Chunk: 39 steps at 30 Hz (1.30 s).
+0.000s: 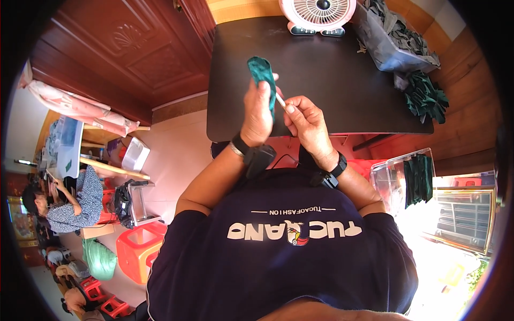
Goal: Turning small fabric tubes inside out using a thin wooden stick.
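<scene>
My left hand (258, 113) is raised over the near part of the black table (235, 85), its fingers wrapped round a dark green velvety cloth piece (261, 67). The cloth is narrow, with a rounded upper end standing above the thumb and a lower end hanging beside the palm. Just to the right, my right hand (308, 124) pinches a thin white stick (280, 100) between thumb and fingers. The stick slants up to the left toward the cloth; its far tip is partly hidden behind the left hand, so I cannot tell whether it goes inside the cloth.
A pink fan (322, 18) stands at the table's far edge. A clear box (386, 49) of grey-green cloth and a dark green cloth bundle (425, 99) are at right. Below them, dark green strips (418, 180) hang on a clear bin (384, 174). An orange-red stool (140, 251) and a seated person (80, 206) are at left.
</scene>
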Motion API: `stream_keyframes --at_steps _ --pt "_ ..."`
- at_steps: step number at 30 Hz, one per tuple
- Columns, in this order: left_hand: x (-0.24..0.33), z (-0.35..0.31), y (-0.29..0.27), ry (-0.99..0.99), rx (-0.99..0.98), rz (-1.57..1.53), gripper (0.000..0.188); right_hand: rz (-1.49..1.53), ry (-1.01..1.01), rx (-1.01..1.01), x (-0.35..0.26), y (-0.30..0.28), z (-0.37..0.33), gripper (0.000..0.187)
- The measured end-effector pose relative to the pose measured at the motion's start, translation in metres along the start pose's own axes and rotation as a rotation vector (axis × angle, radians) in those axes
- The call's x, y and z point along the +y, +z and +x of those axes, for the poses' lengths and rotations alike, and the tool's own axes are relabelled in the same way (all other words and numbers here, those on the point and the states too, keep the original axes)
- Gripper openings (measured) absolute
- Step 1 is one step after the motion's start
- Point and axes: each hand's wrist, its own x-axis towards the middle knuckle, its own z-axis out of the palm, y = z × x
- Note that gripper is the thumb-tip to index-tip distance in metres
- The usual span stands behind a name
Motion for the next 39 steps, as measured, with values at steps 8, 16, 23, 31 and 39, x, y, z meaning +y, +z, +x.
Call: stream_keyframes --at_steps 8,16,23,31,39 --pt "0.012 0.005 -0.007 -0.052 0.033 -0.206 0.042 -0.143 0.005 -0.046 -0.009 -0.010 0.009 0.013" --pt "0.028 0.015 -0.043 -0.303 -0.019 -0.264 0.017 -0.179 0.065 -0.080 -0.004 -0.022 0.004 0.015" --pt "0.023 0.021 -0.036 -0.362 0.059 -0.552 0.017 -0.122 0.036 -0.050 0.000 -0.014 -0.001 0.009" --pt "0.032 0.018 -0.026 -0.339 0.003 -0.509 0.021 -0.026 0.044 -0.021 0.001 -0.018 -0.006 0.009" --pt "0.022 0.007 -0.017 -0.389 -0.031 -0.410 0.023 -0.051 -0.023 0.000 0.006 -0.015 -0.005 0.009"
